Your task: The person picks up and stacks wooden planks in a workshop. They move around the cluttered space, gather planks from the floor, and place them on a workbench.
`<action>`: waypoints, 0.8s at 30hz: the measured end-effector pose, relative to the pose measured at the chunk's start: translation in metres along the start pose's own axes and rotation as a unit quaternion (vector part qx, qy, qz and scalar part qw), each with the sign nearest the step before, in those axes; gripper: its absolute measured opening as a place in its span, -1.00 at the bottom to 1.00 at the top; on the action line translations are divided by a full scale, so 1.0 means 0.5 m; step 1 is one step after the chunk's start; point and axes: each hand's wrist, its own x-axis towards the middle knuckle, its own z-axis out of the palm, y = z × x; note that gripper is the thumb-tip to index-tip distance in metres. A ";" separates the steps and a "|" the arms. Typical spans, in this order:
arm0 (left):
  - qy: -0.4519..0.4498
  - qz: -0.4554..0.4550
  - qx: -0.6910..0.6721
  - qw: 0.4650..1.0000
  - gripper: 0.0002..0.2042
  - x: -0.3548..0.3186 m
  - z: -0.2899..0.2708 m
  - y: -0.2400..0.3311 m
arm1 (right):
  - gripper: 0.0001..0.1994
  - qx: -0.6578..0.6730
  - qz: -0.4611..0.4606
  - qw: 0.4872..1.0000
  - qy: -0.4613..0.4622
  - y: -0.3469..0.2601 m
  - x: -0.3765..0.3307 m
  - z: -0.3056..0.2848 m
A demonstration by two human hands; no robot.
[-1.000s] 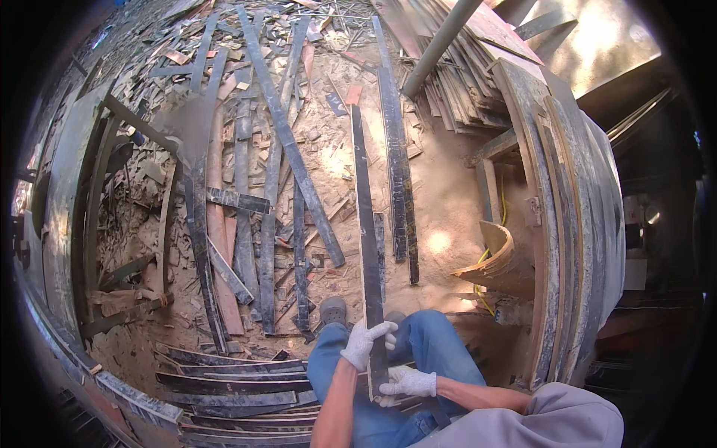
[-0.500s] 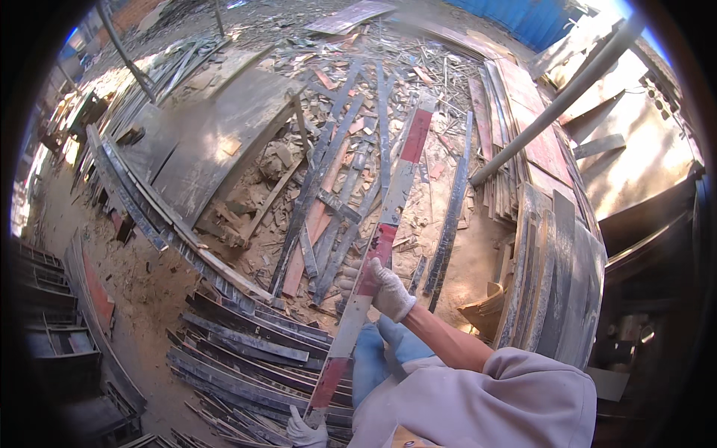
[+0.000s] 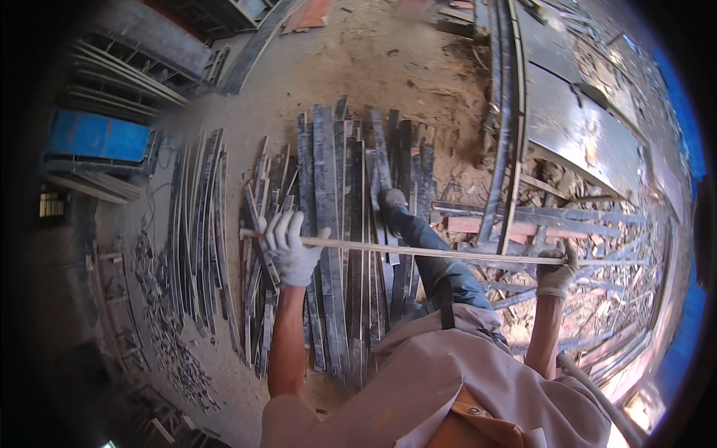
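A long, thin wooden plank (image 3: 441, 254) runs almost level in front of my body, its narrow edge facing up. My gloved left hand (image 3: 290, 250) holds it near its left end, fingers over it and thumb at the side. Farther along to the right, my gloved right hand (image 3: 559, 270) is closed round the same plank, whose far end reaches past that hand over the debris. Under the plank's left half lies a pile of dark, narrow boards (image 3: 325, 172) on the ground. My leg (image 3: 433, 250) stands among these boards, the shoe resting on or between them.
A second stack of narrow strips (image 3: 198, 231) lies to the left, with scattered scraps (image 3: 175, 336) beside it. Metal racks and a blue panel (image 3: 98, 136) stand at the upper left. Large sheets (image 3: 575, 123) and long rails (image 3: 508, 127) lie at the upper right, near broken wood.
My view and body have turned left, toward the board pile. The plank went from slanting, broad painted face showing, to nearly level and edge-on; both hands still hold it.
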 end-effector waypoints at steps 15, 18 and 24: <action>0.057 -0.259 -0.492 0.829 -0.07 0.737 0.189 -0.298 | -0.47 0.164 -0.155 0.974 0.028 -0.021 0.247 0.387; -0.098 -0.255 -0.664 0.696 -0.37 0.789 0.282 -0.384 | -0.53 0.162 -0.235 0.958 -0.022 -0.029 0.257 0.612; -0.142 -0.279 -0.752 0.579 -0.59 0.917 0.625 -0.351 | -0.39 -0.011 -0.456 0.889 0.032 -0.158 0.321 0.975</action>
